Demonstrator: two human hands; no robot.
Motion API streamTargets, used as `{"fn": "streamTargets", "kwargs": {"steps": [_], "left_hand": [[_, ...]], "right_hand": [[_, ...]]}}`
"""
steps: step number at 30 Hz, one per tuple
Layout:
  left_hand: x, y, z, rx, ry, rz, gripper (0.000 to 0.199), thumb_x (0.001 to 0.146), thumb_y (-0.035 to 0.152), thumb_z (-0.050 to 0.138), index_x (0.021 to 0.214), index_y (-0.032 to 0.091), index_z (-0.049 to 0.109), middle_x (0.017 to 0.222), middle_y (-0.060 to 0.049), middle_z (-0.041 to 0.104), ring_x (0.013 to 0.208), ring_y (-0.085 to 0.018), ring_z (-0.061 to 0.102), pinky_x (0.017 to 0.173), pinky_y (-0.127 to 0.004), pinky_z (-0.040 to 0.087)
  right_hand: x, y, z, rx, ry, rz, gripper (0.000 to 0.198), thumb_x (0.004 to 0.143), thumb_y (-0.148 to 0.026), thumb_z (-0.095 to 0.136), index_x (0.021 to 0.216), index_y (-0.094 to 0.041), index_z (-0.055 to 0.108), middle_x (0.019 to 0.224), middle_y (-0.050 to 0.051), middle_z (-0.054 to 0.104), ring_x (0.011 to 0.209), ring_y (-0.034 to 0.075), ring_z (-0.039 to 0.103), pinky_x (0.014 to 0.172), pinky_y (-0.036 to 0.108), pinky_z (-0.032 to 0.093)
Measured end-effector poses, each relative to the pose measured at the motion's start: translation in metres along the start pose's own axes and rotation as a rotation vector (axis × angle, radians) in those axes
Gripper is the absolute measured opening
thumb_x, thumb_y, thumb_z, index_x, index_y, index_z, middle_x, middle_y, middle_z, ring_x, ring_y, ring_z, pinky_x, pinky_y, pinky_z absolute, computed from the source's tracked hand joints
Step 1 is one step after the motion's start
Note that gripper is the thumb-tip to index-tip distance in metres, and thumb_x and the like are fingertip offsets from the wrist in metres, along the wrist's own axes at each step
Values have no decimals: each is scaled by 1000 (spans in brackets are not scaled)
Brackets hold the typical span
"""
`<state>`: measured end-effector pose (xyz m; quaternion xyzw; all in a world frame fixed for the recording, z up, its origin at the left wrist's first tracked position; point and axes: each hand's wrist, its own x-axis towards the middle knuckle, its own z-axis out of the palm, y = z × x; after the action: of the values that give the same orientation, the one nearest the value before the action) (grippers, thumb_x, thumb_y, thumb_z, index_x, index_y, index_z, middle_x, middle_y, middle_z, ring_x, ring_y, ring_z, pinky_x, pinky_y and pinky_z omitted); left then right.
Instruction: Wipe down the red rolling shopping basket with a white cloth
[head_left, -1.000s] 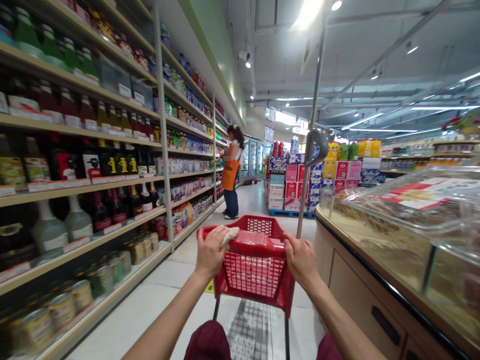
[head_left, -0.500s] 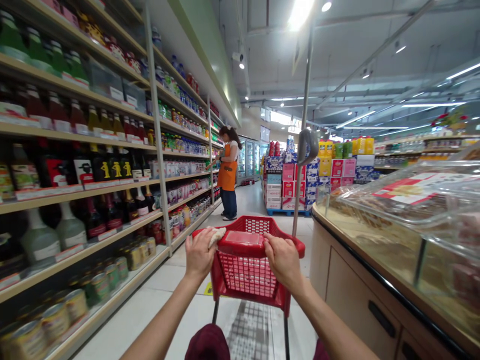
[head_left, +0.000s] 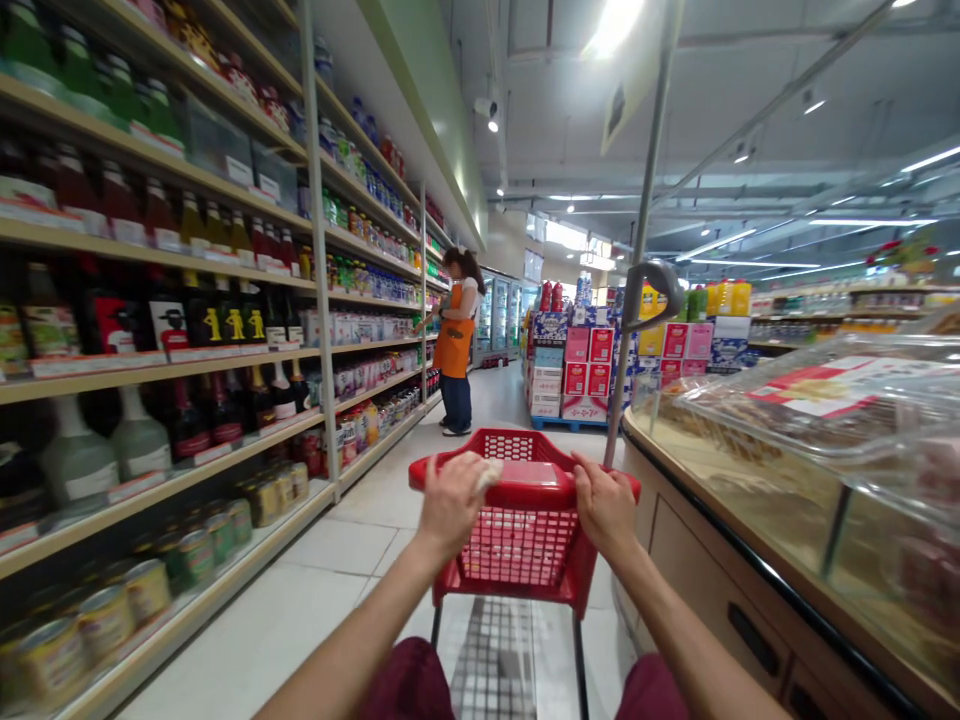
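Observation:
A red plastic shopping cart (head_left: 517,550) stands upright in front of me, with a lattice basket and dark legs. My left hand (head_left: 454,500) is closed over the left part of its red handlebar (head_left: 536,490), with a crumpled whitish cloth (head_left: 489,473) under its fingers. Farther right on the same bar, my right hand (head_left: 606,505) is wrapped around the grip. A clear label panel lies on the bar between both hands. From the cart's right side rises a grey pole (head_left: 654,160) with a dark hook-shaped piece (head_left: 654,292). The basket's inside is mostly hidden.
Tall shelves (head_left: 324,250) of bottles and cans line the left side. A person in an orange apron (head_left: 454,342) stands by them ahead. Stacked boxes (head_left: 576,375) sit on a blue pallet. To the right runs a glass-topped counter (head_left: 701,540) bearing clear packages.
The cart, its pole and both hands have shifted right in view. My left hand, with the cloth, has slid rightward along the handlebar. My right hand keeps its grip.

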<state>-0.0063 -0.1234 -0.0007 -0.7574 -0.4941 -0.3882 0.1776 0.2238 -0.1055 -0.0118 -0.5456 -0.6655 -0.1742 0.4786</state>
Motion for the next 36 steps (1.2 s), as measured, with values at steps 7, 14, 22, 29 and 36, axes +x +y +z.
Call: {"fn": "streamTargets", "kwargs": {"steps": [7, 14, 22, 29, 36], "left_hand": [[5, 9, 0, -4, -28, -39, 26, 82, 27, 41, 105, 27, 53, 111, -4, 60, 103, -20, 52, 98, -57, 19], [21, 65, 21, -42, -32, 90, 23, 83, 27, 40, 102, 26, 54, 113, -2, 59, 110, -20, 47, 99, -54, 22], [2, 7, 5, 22, 34, -73, 26, 81, 24, 41, 105, 26, 52, 112, -5, 59, 104, -21, 51, 95, -56, 24], [17, 69, 27, -55, -7, 109, 25, 83, 25, 40, 103, 26, 54, 115, -3, 57, 111, -19, 46, 97, -49, 28], [9, 13, 8, -19, -8, 13, 28, 81, 24, 41, 107, 26, 51, 114, -4, 58, 106, -20, 50, 98, -53, 22]], "right_hand": [[4, 33, -5, 82, -24, 0, 39, 87, -30, 26, 106, -18, 58, 86, 4, 68, 78, 16, 57, 80, 32, 30], [-1, 30, 0, 79, 38, 1, 36, 86, -29, 29, 104, -16, 59, 94, 6, 66, 84, 18, 57, 82, 34, 28], [-1, 34, 2, 101, 26, -11, 37, 87, -28, 28, 105, -15, 57, 91, 6, 66, 84, 18, 56, 84, 35, 27], [-7, 20, 3, 105, 52, -117, 32, 87, -27, 31, 102, -17, 58, 97, 4, 65, 86, 16, 56, 85, 34, 27], [-6, 25, 0, 143, 9, -100, 34, 87, -27, 28, 104, -17, 56, 101, 5, 64, 91, 17, 56, 87, 36, 27]]}}
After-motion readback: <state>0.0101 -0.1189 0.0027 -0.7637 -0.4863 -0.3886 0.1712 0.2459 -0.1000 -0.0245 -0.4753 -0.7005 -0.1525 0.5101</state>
